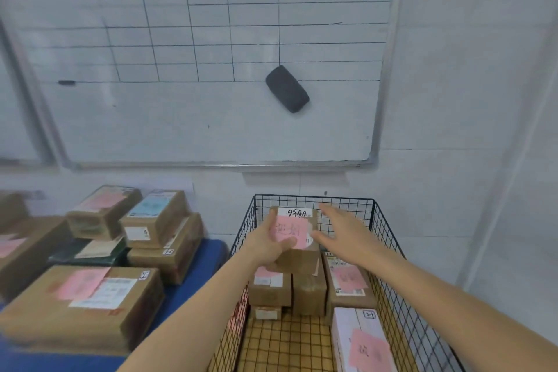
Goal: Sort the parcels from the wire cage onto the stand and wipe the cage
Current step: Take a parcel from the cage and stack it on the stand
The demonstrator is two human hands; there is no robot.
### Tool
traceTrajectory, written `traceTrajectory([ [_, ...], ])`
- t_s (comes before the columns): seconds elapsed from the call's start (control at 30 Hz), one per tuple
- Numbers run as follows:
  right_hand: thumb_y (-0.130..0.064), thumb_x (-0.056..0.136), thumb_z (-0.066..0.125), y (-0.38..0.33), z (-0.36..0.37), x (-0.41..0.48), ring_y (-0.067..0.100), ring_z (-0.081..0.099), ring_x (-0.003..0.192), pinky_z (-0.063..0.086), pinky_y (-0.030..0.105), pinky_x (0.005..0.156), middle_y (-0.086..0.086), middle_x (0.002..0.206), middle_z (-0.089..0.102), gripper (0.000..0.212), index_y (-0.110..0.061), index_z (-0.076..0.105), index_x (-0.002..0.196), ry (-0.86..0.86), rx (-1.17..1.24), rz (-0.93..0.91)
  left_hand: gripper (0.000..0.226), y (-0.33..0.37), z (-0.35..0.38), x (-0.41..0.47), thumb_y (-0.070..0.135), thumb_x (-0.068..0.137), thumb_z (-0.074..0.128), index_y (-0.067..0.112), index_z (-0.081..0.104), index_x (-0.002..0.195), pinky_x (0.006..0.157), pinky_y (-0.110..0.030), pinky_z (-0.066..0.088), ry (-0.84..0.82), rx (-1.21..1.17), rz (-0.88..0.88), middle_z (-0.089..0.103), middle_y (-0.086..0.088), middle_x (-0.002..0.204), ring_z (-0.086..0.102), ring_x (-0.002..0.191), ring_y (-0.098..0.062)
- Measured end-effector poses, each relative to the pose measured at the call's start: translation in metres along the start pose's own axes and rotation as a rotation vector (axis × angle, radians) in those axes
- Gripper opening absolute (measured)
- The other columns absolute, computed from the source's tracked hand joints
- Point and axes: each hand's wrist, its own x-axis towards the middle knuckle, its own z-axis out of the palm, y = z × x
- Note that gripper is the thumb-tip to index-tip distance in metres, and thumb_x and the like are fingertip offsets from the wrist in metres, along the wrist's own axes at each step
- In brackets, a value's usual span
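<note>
Item: brown parcel [297, 263], with a pink slip and a handwritten white label on top, raised above the back of the wire cage [392, 251] and clear of the boxes below it. Holder: left hand [271, 246], thumb pressed over the pink slip, fingers curled under the near-left corner; a one-handed corner grip. Right hand [341, 232]: fingers spread and straight, holding nothing, just beside the parcel's right edge; whether it touches cannot be told. Remaining in cage: several brown boxes [309, 290] stacked at the back, one white box [359, 338] at the near right, bare floor panel at the front. Destination: stand [199, 260], blue top, to the left, already carrying stacked parcels [81, 302] with little bare surface showing beside them. Hazards, as judged: a grip at one corner may let the parcel tip and drop onto the boxes or the cage rim unless the right hand takes the far side; on the swing left, a low carry could catch the cage's left wall; setting down on the uneven stacks could topple one or push it off the edge; the pink slip under the thumb may peel or crease. Wiping not begun; no cloth in view.
</note>
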Motion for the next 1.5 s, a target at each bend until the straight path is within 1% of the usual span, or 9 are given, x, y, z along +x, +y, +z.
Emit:
traceTrajectory([
  [0.27,-0.05,0.093,0.051,-0.02,-0.001,0.009,0.015,0.035,0.139,0.034,0.035,0.112,0.0,0.154,0.034,0.07,-0.019,0.026,0.151,0.022,-0.011,-0.003,0.088,0.003,-0.02,-0.001,0.03,0.089,0.064,0.032,0.004,0.153,0.099,-0.049,0.047,0.018,-0.046,0.016,0.046,-0.001,0.141,0.049,0.123,-0.027],
  [0.47,-0.05,0.091,0.055,-0.071,-0.002,0.021,0.015,0.045,0.131,0.043,0.037,0.104,-0.001,0.146,0.045,0.065,-0.019,0.035,0.146,0.092,-0.012,0.02,0.088,-0.009,-0.067,-0.004,0.035,0.087,0.066,0.023,0.009,0.153,0.107,-0.033,0.037,0.059,-0.035,0.082,0.047,0.0,0.142,0.048,0.126,-0.02],
  [0.63,-0.045,0.093,0.055,-0.132,0.0,0.031,0.02,0.045,0.13,0.041,0.036,0.103,0.004,0.146,0.046,0.064,-0.017,0.035,0.146,0.137,-0.002,0.046,0.086,-0.024,-0.128,-0.017,0.035,0.087,0.067,0.023,0.012,0.153,0.108,-0.032,0.035,0.054,0.024,0.133,0.047,-0.002,0.142,0.044,0.129,-0.022],
  [0.83,-0.042,0.093,0.057,-0.216,0.017,0.051,0.023,0.043,0.132,0.036,0.034,0.104,0.005,0.146,0.046,0.062,-0.017,0.037,0.145,0.209,0.05,0.036,0.079,-0.063,-0.213,-0.045,0.032,0.088,0.067,0.015,0.022,0.15,0.107,-0.032,0.036,0.076,-0.024,0.161,0.046,-0.002,0.143,0.046,0.128,-0.022],
  [1.0,-0.046,0.094,0.054,-0.278,0.055,0.068,0.019,0.038,0.136,0.031,0.032,0.109,0.005,0.15,0.041,0.068,-0.014,0.03,0.149,0.152,0.081,0.002,0.087,-0.127,-0.268,-0.059,0.028,0.086,0.069,0.022,0.014,0.153,0.102,-0.044,0.044,0.071,-0.136,0.055,0.042,-0.004,0.144,0.049,0.124,-0.026],
  [1.13,-0.043,0.095,0.054,-0.321,0.088,0.086,0.018,0.036,0.138,0.028,0.03,0.11,0.004,0.151,0.039,0.067,-0.013,0.029,0.149,0.076,0.106,-0.051,0.087,-0.178,-0.302,-0.066,0.032,0.086,0.068,0.026,0.012,0.153,0.104,-0.045,0.043,0.099,-0.079,-0.029,0.035,-0.003,0.149,0.043,0.129,-0.027],
  [1.23,-0.046,0.093,0.053,-0.346,0.114,0.098,0.021,0.041,0.134,0.037,0.035,0.106,0.002,0.145,0.045,0.064,-0.016,0.034,0.146,0.02,0.129,-0.081,0.088,-0.211,-0.32,-0.068,0.035,0.086,0.068,0.028,0.012,0.152,0.105,-0.045,0.041,0.122,-0.061,-0.089,0.034,-0.003,0.151,0.043,0.13,-0.027],
  [1.3,-0.05,0.092,0.051,-0.358,0.131,0.105,0.021,0.039,0.136,0.037,0.039,0.108,0.001,0.149,0.041,0.068,-0.018,0.031,0.149,-0.004,0.14,-0.083,0.088,-0.23,-0.329,-0.07,0.034,0.086,0.068,0.028,0.011,0.153,0.103,-0.044,0.043,0.126,-0.063,-0.125,0.037,-0.003,0.149,0.046,0.127,-0.027],
  [1.5,-0.042,0.096,0.053,-0.389,0.168,0.117,0.018,0.039,0.136,0.035,0.032,0.106,0.003,0.15,0.04,0.064,-0.015,0.03,0.149,-0.087,0.172,-0.118,0.089,-0.271,-0.346,-0.069,0.03,0.084,0.071,0.022,0.014,0.153,0.105,-0.044,0.041,0.171,-0.098,-0.197,0.042,-0.004,0.146,0.045,0.128,-0.025],
])
